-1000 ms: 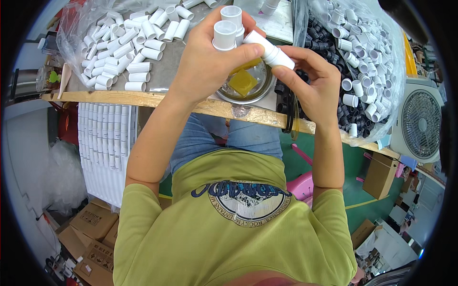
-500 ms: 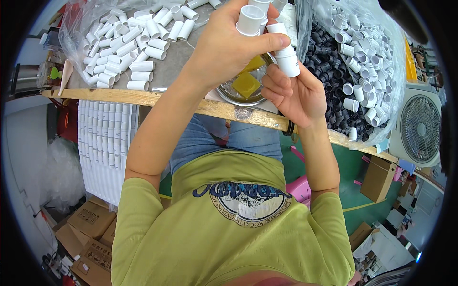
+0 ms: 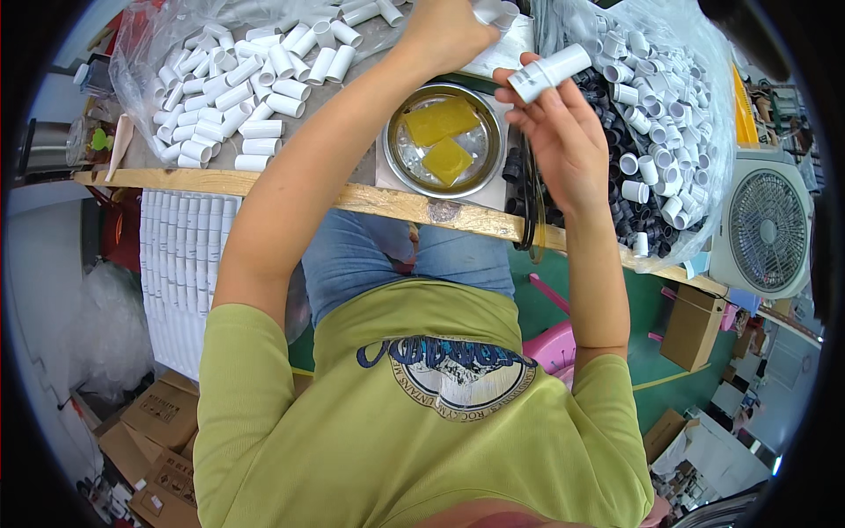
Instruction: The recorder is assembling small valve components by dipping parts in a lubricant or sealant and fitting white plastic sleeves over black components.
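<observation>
Right-hand grip: your right hand [image 3: 563, 132] had the collared white fitting [image 3: 556, 69] pinched in its fingers, to the right of the metal dish [image 3: 486, 178] and a bit beyond it.
Fitting, change: half a second earlier your left thumb was on that fitting too; it had since come off, so your right hand carried the piece alone.
Fitting, lie: tilted across your fingers; the marked end faced toward the dish, the plain end stuck out up and away from it.
Left-hand grip: your left hand [image 3: 449, 35] had moved out past the far side of the dish, by the upper edge of view. Fingers were partly cut off; couldn't tell whether you were holding the white pieces [image 3: 495, 12] beside them or had let go.
Dish, change: your hands had partly covered it; now it showed whole, two yellow blocks [image 3: 440, 121] in it.
Black bands: the black bands [image 3: 528, 207] hung over the table edge [image 3: 352, 194], just right of the dish.
Black parts: the heap of black fittings [image 3: 623, 211] lay right of the dish.
Bagged whites: the short white fittings [image 3: 635, 191] lay farther right of it.
Loose tubes: the white tubes [image 3: 234, 94] lay well left of the dish.
</observation>
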Motion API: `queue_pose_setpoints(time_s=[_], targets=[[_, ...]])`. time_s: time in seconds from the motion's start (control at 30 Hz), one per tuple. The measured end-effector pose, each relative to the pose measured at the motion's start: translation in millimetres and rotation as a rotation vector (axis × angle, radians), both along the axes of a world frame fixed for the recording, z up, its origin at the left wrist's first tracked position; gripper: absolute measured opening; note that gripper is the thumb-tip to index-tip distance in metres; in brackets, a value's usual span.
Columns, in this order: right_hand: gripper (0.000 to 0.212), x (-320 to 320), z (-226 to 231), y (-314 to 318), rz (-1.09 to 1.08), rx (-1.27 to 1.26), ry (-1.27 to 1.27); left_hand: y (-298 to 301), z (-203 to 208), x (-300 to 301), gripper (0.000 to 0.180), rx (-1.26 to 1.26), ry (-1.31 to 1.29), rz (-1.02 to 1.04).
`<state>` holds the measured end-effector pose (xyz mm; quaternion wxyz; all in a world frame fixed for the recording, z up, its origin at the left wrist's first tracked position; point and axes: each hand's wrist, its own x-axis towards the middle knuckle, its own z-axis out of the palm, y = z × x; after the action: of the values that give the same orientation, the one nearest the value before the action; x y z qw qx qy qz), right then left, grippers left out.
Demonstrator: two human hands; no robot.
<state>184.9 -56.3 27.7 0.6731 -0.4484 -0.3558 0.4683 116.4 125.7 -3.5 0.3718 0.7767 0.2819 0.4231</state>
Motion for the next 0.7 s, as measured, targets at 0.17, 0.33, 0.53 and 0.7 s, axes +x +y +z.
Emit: queue_pose_setpoints(time_s=[0.17,0.33,0.53,0.7], targets=[[0.035,44.8,-18.4,45.2,-0.421,-0.133,-1.109,-5.1,-0.4,12.2,0.047,-0.017,0.077,0.027],[0.037,42.6,-16.9,76.8,-0.329,-0.181,-1.308,8.0,9.1,-34.8,0.036,-0.605,-0.254,-0.285],[0.044,28.3,24.1,24.3,-0.083,-0.361,-1.067,-34.1,33.4,-110.9,0.041,-1.137,-0.369,-0.781],[0.032,-21.0,34.8,-10.4,0.347,0.022,-0.243,-66.5,31.6,-126.9,0.041,-1.274,-0.320,-0.889]])
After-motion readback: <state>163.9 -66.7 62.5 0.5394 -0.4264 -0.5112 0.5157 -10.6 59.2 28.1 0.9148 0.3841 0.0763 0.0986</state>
